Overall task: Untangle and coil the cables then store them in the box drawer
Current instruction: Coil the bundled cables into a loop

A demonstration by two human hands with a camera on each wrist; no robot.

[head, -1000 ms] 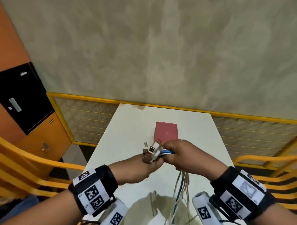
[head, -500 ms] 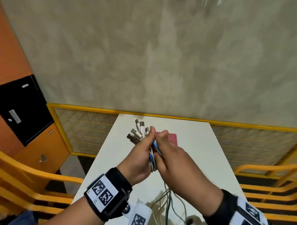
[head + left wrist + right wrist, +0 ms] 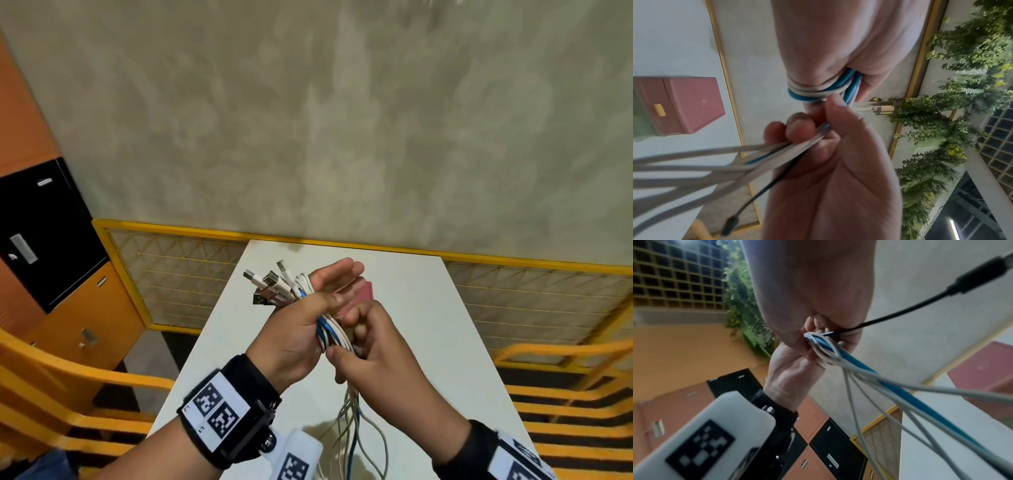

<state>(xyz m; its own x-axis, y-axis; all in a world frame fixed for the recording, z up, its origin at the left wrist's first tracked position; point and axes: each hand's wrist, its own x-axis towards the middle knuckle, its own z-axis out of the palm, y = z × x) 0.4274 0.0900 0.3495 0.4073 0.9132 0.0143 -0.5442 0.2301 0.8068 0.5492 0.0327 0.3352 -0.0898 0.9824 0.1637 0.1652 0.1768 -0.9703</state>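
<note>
A bundle of white and blue cables [image 3: 329,332] is looped round my left hand [image 3: 337,284], whose thumb presses the strands against the palm while its fingers point straight out. Several USB plugs [image 3: 270,287] fan out to the left of that hand. My right hand [image 3: 346,342] grips the same cables [image 3: 818,91] just below the loop, and the loose lengths [image 3: 352,431] hang to the table. A thin black cable [image 3: 900,313] runs from my right hand's grip [image 3: 828,350]. The pink box [image 3: 690,105] stands on the table, mostly hidden behind my hands in the head view [image 3: 365,291].
The white table [image 3: 428,325] ends at a yellow mesh fence [image 3: 178,274] along its far side. Yellow chair rails [image 3: 68,383] flank it left and right [image 3: 565,394]. Orange and black lockers [image 3: 51,233] stand at the far left.
Both hands have lifted the bundle off the table and turned the plugs upward. The cables are now looped round my left hand, whose fingers have straightened; my right hand has shifted below the loop.
</note>
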